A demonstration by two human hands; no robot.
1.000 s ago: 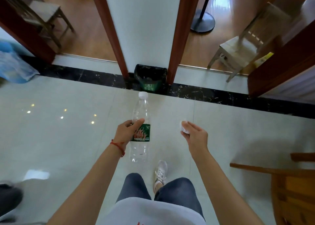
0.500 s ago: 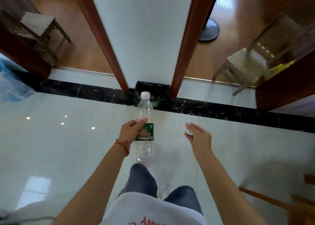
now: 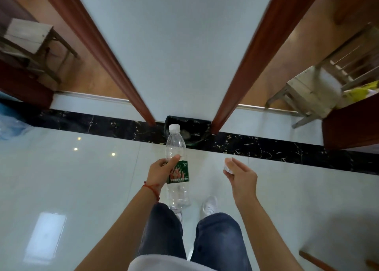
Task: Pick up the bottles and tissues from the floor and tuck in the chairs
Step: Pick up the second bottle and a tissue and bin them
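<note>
— What is the left hand [image 3: 162, 171] holding?
— A clear bottle [image 3: 177, 168], gripped around its middle. It stands upright in the air, white cap on top.
— And the right hand [image 3: 241, 175]?
— Its fingers pinch a small white tissue [image 3: 227, 166].
— What is past them?
— A black bin [image 3: 190, 130] on the floor [image 3: 82, 178], by the wall [image 3: 174, 55].

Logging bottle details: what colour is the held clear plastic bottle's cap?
White cap, head view.
</note>
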